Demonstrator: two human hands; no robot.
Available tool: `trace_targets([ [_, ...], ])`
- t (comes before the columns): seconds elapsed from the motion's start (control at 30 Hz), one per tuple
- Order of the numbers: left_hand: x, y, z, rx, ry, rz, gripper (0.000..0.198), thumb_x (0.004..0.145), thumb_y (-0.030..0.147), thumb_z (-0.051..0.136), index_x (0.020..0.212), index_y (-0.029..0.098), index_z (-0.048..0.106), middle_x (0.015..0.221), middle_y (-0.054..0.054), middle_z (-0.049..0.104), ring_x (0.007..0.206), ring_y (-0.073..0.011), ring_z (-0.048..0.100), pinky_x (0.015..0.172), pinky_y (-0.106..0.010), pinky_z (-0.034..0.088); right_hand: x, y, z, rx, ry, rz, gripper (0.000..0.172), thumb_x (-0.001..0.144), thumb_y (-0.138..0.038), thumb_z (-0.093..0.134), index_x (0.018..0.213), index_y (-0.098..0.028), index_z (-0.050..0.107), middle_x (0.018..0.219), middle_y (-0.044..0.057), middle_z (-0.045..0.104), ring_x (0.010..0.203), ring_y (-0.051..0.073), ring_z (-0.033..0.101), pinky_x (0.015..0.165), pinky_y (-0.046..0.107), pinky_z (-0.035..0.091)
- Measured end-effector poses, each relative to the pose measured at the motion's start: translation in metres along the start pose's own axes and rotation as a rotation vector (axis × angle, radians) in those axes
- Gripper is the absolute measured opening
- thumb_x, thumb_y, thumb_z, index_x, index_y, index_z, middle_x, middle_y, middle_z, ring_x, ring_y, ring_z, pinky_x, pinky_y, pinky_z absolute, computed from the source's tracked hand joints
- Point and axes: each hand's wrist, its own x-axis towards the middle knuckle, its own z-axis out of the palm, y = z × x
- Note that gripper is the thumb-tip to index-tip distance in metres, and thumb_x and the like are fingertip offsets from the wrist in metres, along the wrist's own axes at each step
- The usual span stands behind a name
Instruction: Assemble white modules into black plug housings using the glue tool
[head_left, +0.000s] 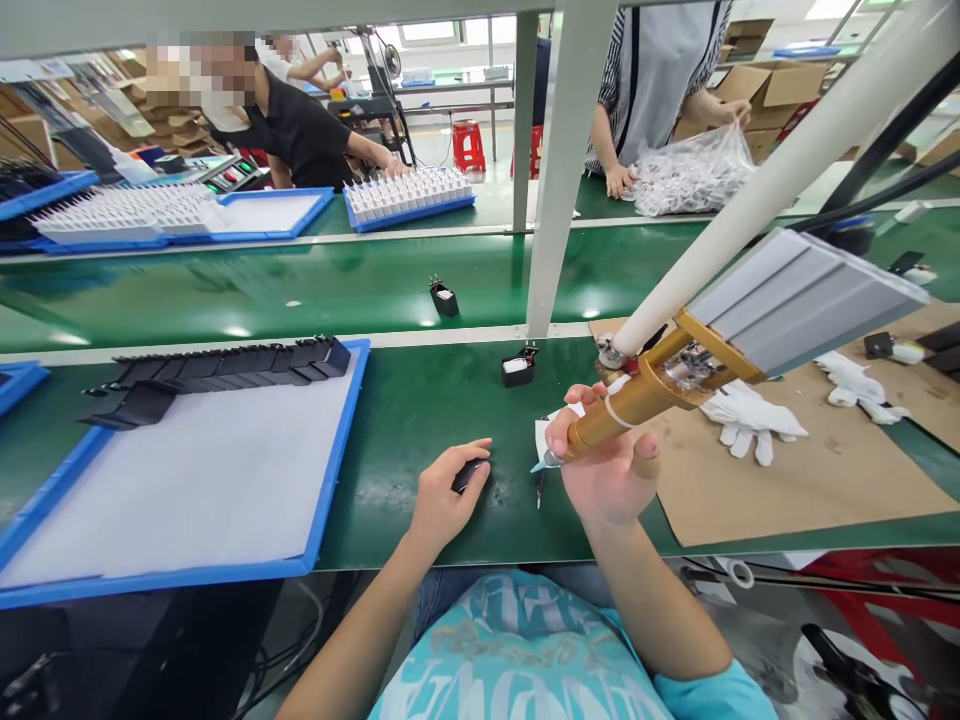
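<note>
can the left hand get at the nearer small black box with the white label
Probably yes: the nearer small black box with the white label stands in the open beyond the left hand, nothing between, though its grip is on a small black plastic piece.

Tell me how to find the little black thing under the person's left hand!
Look at the long green table, just right of the big blue tray. There the left hand rests its fingertips on a small black piece. The two black boxes farther back show white parts and lie untouched; this one is plain black.
</note>
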Motion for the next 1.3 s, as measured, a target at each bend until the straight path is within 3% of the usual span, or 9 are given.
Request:
trace_targets([
  [0.17,-0.002,-0.001,0.003,0.036,-0.009,0.028,0.010,0.092,0.024,0.053,0.096,0.021,0.062,0.113,-0.005,0.071,0.100,-0.0177,0.069,0.088,-0.030,0.054,0.000,0.000,-0.003,0.005,-0.005,0.003,0.043,0.074,-0.065,0.057,0.095,-0.028,0.060,0.101,0.002,0.058,0.052,0.012,0.054,0.048,0.029,0.041],
  [0.37,-0.007,-0.003,0.000,0.554,-0.069,0.167,0.026,0.094,0.032,0.052,0.118,0.025,0.060,0.128,-0.005,0.063,0.099,-0.0215,0.065,0.081,-0.032,0.053,0.001,0.000,-0.003,0.029,-0.013,-0.013,0.041,0.075,-0.064,0.057,0.091,-0.027,0.060,0.100,0.001,0.059,0.053,0.012,0.056,0.046,0.028,0.041],
  [0.5,-0.004,-0.005,-0.006,0.651,-0.202,0.120,0.030,0.093,0.037,0.053,0.121,0.026,0.058,0.106,-0.006,0.068,0.092,-0.0223,0.064,0.069,-0.029,0.051,0.001,-0.001,-0.004,0.012,0.009,-0.012,0.041,0.074,-0.064,0.056,0.091,-0.027,0.059,0.099,0.001,0.060,0.052,0.012,0.055,0.046,0.029,0.042],
  [0.6,0.000,-0.005,-0.011,0.400,-0.235,-0.012,0.027,0.093,0.036,0.052,0.117,0.026,0.057,0.093,-0.003,0.064,0.087,-0.0204,0.062,0.069,-0.028,0.051,0.001,-0.001,-0.005,0.000,0.017,-0.011,0.043,0.073,-0.065,0.057,0.095,-0.028,0.059,0.100,0.001,0.060,0.053,0.012,0.056,0.048,0.029,0.043],
  [0.7,0.001,-0.001,-0.014,-0.142,-0.201,-0.293,0.032,0.089,0.044,0.058,0.116,0.027,0.053,0.085,0.000,0.058,0.070,-0.0151,0.060,0.057,-0.024,0.051,0.000,-0.001,-0.007,-0.009,0.018,-0.016,0.046,0.072,-0.066,0.058,0.100,-0.029,0.061,0.101,0.002,0.060,0.054,0.012,0.056,0.048,0.028,0.042],
  [0.8,0.001,0.011,-0.016,-0.726,-0.147,-0.530,0.040,0.085,0.053,0.060,0.113,0.026,0.049,0.076,0.002,0.053,0.054,-0.0121,0.054,0.037,-0.019,0.042,0.001,-0.002,-0.009,-0.005,0.026,-0.037,0.046,0.073,-0.065,0.059,0.101,-0.029,0.062,0.101,0.002,0.061,0.055,0.013,0.057,0.049,0.028,0.042],
  [0.97,0.003,0.028,-0.022,-1.335,-0.096,-0.719,0.044,0.079,0.049,0.068,0.109,0.022,0.051,0.072,0.000,0.056,0.054,-0.0102,0.055,0.032,-0.011,0.034,0.002,-0.003,-0.009,-0.008,0.035,-0.063,0.043,0.075,-0.063,0.059,0.100,-0.029,0.066,0.100,0.001,0.060,0.056,0.013,0.056,0.052,0.030,0.043],
  [1.13,0.002,0.029,-0.033,-1.531,-0.129,-0.662,0.035,0.080,0.042,0.069,0.104,0.021,0.056,0.073,-0.001,0.057,0.053,-0.0088,0.053,0.031,-0.009,0.033,0.003,-0.002,-0.009,-0.007,0.047,-0.075,0.042,0.075,-0.061,0.059,0.100,-0.028,0.068,0.100,0.001,0.060,0.055,0.013,0.055,0.051,0.030,0.041],
  [1.3,-0.006,0.020,-0.045,-1.384,-0.086,-0.498,0.036,0.084,0.050,0.062,0.107,0.024,0.053,0.074,0.000,0.054,0.053,-0.0111,0.053,0.029,-0.012,0.032,0.006,-0.002,-0.011,-0.016,0.062,-0.072,0.043,0.072,-0.061,0.062,0.099,-0.028,0.068,0.098,0.001,0.061,0.054,0.013,0.055,0.051,0.031,0.042],
])
